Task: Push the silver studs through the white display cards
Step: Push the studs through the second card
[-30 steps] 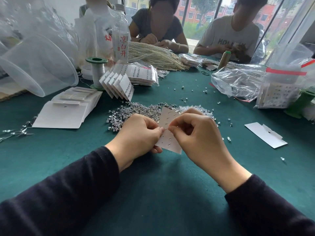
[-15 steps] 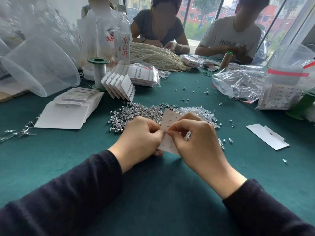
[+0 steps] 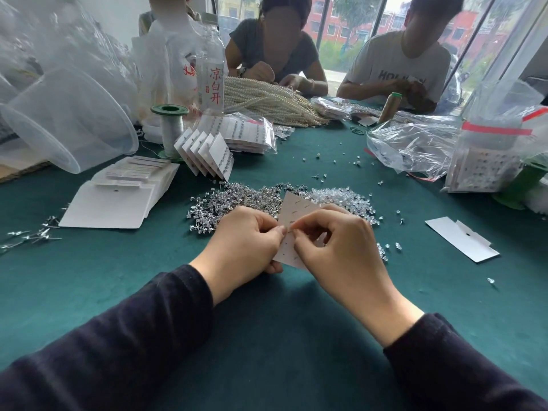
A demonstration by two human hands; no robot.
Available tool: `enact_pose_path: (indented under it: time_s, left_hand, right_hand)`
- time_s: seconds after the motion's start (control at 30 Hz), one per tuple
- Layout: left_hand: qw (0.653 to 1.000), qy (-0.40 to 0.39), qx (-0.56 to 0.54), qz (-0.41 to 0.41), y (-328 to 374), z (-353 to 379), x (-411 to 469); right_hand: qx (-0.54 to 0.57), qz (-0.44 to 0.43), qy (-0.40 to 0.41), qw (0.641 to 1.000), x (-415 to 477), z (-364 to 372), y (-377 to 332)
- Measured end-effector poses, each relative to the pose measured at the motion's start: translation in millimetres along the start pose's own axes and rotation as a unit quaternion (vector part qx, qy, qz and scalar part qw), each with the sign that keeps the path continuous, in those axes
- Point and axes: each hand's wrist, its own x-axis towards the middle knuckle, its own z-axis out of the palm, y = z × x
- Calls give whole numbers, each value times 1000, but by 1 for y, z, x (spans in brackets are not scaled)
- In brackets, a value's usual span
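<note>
Green tabletop [image 3: 281, 327], forearms angled inward: left hand [image 3: 240, 250] and right hand [image 3: 335, 250] meeting, fingers [image 3: 274, 232] pinching a tilted white display card [image 3: 293, 209] just before the silver studs [image 3: 237, 200] heap.

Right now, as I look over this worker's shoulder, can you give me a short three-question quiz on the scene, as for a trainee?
1. True or false: the left hand and the right hand both touch the same white display card.
2. The pile of silver studs lies: A) just beyond the hands; B) inside a clear tub; C) on top of a stack of cards.
3. Fill in: the lone white card lies flat to the ____ of the hands.
Key: 1 true; 2 A; 3 right.
</note>
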Motion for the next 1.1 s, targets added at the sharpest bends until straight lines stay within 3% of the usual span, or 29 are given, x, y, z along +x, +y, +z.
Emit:
enact_pose_path:
  time_s: [0.37, 0.57, 1.1]
  left_hand:
    - [1000, 7, -17, 0, -1, 2, 0]
    - [1000, 3, -5, 24, -3, 1, 0]
    - [998, -16, -9, 53, 9, -12, -8]
  right_hand:
    - [-13, 2, 21, 1000, -1, 1, -2]
    - [-41, -45, 9, 998, -2, 2, -2]
    - [-103, -183, 78, 975, -10, -1, -6]
